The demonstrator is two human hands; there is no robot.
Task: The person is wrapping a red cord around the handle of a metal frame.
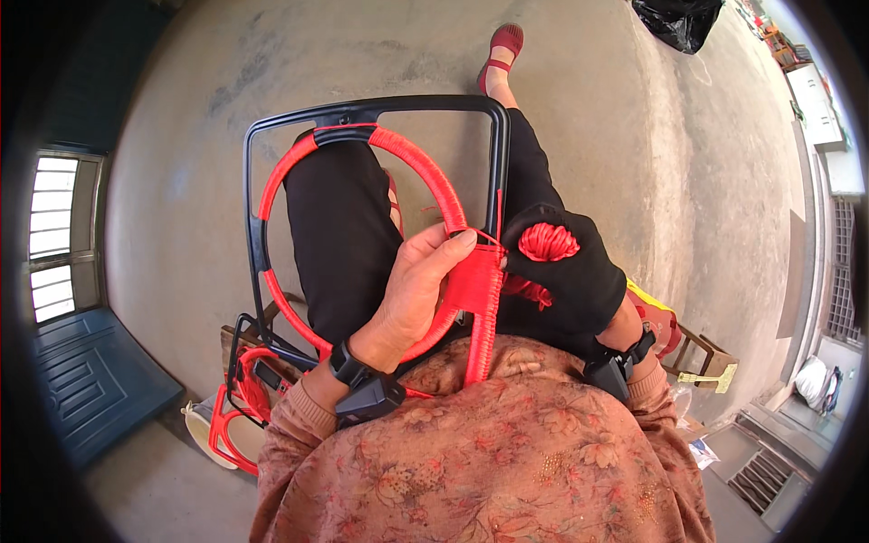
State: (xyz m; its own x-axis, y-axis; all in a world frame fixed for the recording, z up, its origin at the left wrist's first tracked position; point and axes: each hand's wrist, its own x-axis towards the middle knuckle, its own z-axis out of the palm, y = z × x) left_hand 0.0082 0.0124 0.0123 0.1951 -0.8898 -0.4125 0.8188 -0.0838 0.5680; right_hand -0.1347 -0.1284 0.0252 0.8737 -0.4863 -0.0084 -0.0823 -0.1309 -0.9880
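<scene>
A black metal frame [500,154] with a round inner ring [418,163] rests across my lap. Red cord is wound around most of the ring, with short black stretches bare. Beside my fingers, closely laid red wrapping [474,282] bridges the ring and the frame's right bar. My bare left hand [407,294] pinches at the ring's right side, where a strand of red cord runs toward the bar. My right hand [575,281], in a black glove, closes around a bundle of red cord [549,242] just right of the bar. Its fingertips are partly hidden.
At the lower left, another frame wound in red [222,425] leans by a stool. A wooden box [711,362] stands on the right. A black plastic bag [681,23] lies on the concrete floor [597,100] at the far right; a blue door [100,376] is at left.
</scene>
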